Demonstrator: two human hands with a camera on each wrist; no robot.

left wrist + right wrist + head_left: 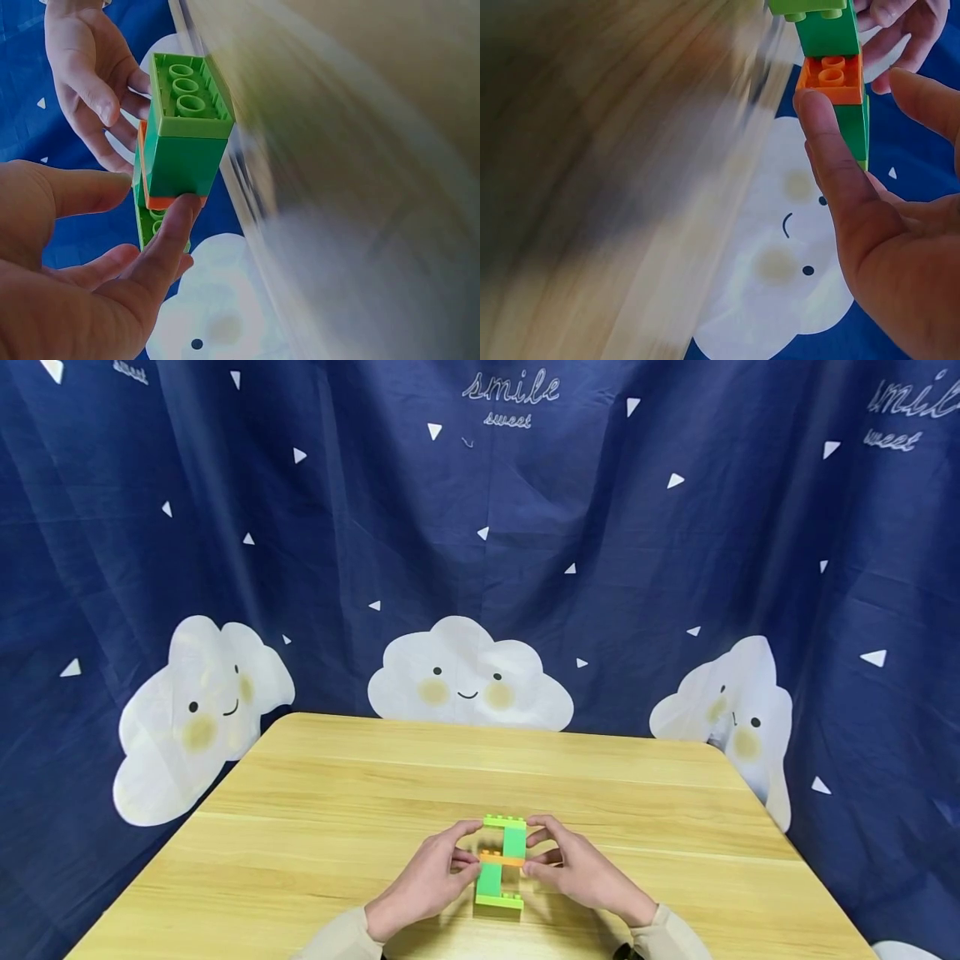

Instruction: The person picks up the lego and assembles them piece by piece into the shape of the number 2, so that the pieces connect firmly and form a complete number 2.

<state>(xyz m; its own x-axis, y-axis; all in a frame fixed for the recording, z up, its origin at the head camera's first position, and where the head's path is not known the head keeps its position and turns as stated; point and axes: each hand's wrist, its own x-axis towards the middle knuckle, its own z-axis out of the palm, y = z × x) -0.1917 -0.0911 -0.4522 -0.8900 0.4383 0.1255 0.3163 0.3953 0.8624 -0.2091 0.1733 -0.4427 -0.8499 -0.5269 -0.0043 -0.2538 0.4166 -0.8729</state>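
Note:
A building-block figure (491, 880) stands between my two hands over the table. It has a lime green block (498, 902) at the bottom and another (505, 822) at the top. An orange block (845, 91) lies across its middle, with green blocks (185, 161) offset to opposite sides above and below. My left hand (429, 870) holds the left side, its fingertips at the orange block and near the top. On the right side, my right hand (590, 867) holds it likewise, one digit pressed to the orange block's hollow underside. Hollow tubes show under the lime block in the left wrist view.
The light wooden table (337, 793) stretches out beyond both hands. A dark blue curtain (420, 527) printed with smiling clouds and white triangles hangs behind it and along both sides.

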